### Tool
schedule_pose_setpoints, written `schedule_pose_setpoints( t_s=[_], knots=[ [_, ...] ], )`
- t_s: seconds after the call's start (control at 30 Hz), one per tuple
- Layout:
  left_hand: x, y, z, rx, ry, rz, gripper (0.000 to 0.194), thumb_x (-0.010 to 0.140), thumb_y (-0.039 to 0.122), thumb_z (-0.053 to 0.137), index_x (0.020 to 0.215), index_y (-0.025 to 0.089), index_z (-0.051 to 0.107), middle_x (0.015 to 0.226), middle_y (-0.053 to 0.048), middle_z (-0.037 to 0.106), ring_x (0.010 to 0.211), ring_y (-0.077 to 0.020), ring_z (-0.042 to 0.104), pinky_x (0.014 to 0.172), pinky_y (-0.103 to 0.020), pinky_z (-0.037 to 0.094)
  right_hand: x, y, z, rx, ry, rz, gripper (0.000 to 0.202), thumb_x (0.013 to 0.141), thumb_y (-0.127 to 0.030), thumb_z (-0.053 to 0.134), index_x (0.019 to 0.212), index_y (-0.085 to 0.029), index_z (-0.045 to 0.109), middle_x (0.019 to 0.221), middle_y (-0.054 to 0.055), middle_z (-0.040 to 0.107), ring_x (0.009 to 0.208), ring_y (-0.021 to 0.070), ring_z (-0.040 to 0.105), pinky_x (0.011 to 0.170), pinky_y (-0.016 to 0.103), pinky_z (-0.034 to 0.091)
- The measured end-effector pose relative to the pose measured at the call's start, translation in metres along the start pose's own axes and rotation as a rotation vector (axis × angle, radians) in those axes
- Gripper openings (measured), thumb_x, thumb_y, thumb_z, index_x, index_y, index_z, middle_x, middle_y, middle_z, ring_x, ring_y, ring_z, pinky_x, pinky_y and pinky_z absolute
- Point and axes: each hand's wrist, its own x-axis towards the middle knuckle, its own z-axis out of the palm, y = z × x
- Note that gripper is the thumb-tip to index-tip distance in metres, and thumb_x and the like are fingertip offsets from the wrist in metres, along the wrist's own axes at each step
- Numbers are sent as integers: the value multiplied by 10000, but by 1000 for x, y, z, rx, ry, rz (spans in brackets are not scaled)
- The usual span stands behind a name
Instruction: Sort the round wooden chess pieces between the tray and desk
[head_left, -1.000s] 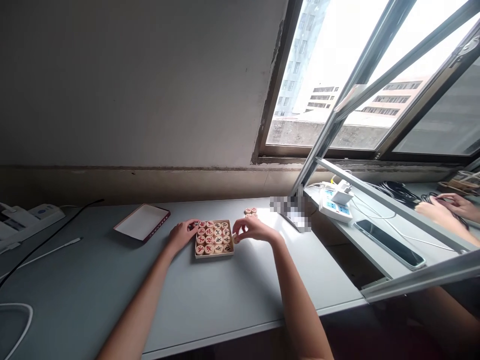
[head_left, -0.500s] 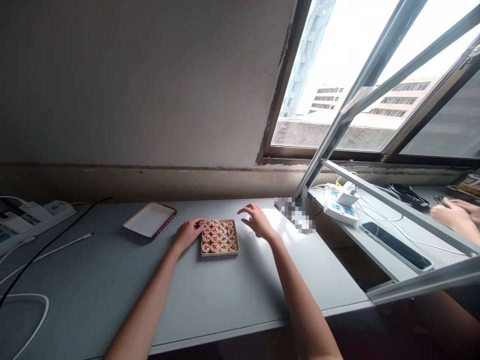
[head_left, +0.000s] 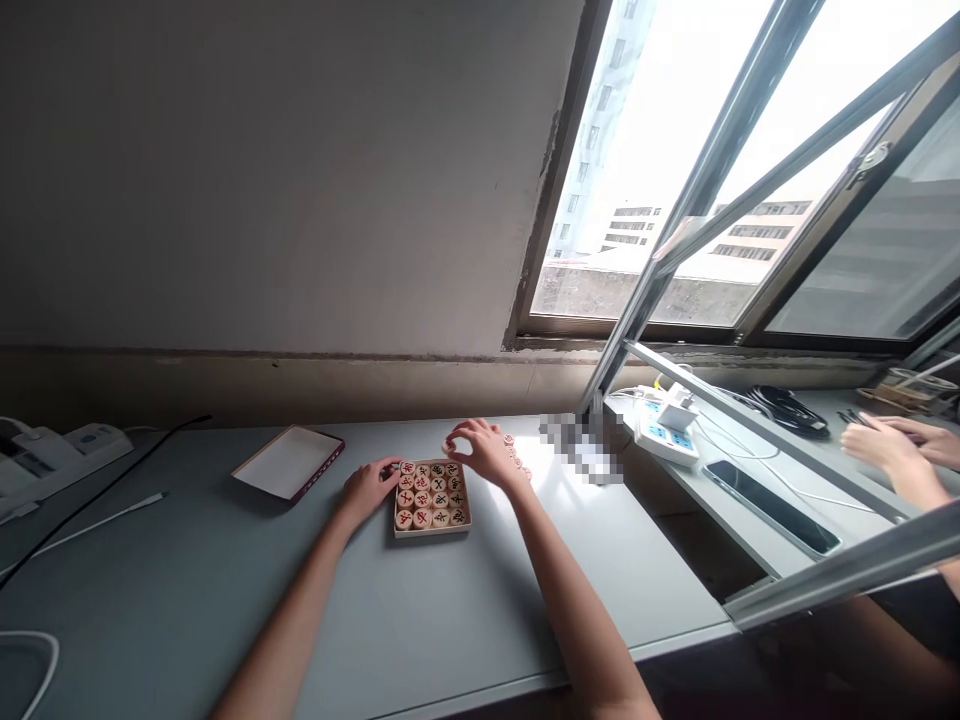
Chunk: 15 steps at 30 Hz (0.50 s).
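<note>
A shallow square box (head_left: 433, 533) on the desk holds several round wooden Chinese chess pieces (head_left: 422, 499) in rows, red characters on the left and black on the right. At its upper left corner my left hand (head_left: 370, 488) grips the box's side with curled fingers. My right hand (head_left: 480, 452) pinches a single chess piece (head_left: 448, 447) between thumb and fingers, just above the box's far right corner. More loose chess pieces (head_left: 517, 462) lie on the desk to the right, partly hidden behind my right hand and wrist.
The box lid (head_left: 288, 462) lies inside-up to the left. Power strips (head_left: 667, 432), cables and a phone (head_left: 772, 506) are on the right-hand desk, with a metal frame (head_left: 675, 240) rising between. Another person's hands (head_left: 892, 445) are at far right. A white cable (head_left: 105, 520) lies left.
My right hand has moved left from beside the box to its far right corner and now pinches a chess piece. Loose pieces show behind it. My left hand stays at the box; the view has shifted slightly.
</note>
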Motion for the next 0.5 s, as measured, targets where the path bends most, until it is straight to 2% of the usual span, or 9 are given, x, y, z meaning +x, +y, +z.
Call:
schedule_pose_setpoints(
  t_s=[0.1,0.2,0.3,0.4,0.5],
  knots=[
    [1,0,0,11,1,-3,343,808,359,457,1065,240,651,966,-37,699,878,-220,630,692,-255,432,-11,24,-11,-88,3,188,272,869,-440,501,965,-238,656,1112,71,581,1030,227,465,829,366,318],
    [0,2,0,10,1,4,332,808,339,456,1054,240,656,953,-38,699,865,-211,628,691,-249,425,-18,34,-16,-145,-43,251,286,839,-393,557,1071,-248,639,1212,95,537,1106,271,433,858,410,317],
    [-1,4,-2,0,-2,10,326,811,334,463,1053,232,657,935,-43,700,851,-209,628,693,-248,421,-18,17,-15,-66,-55,118,351,827,-354,592,1174,-299,584,1223,75,537,1106,254,442,861,401,329],
    [-2,6,-3,-7,-7,6,324,808,330,475,1056,226,655,958,-49,699,871,-215,626,710,-253,423,-15,-15,-5,49,-128,-111,315,834,-360,594,1148,-336,593,1160,36,577,1047,212,482,846,361,338],
    [-3,7,-4,-9,-14,10,324,820,330,469,1067,220,647,990,-50,694,898,-218,621,729,-262,424,-13,-41,8,73,-194,-209,286,842,-338,589,1126,-318,607,1121,28,599,990,195,509,820,340,340]
  ],
)
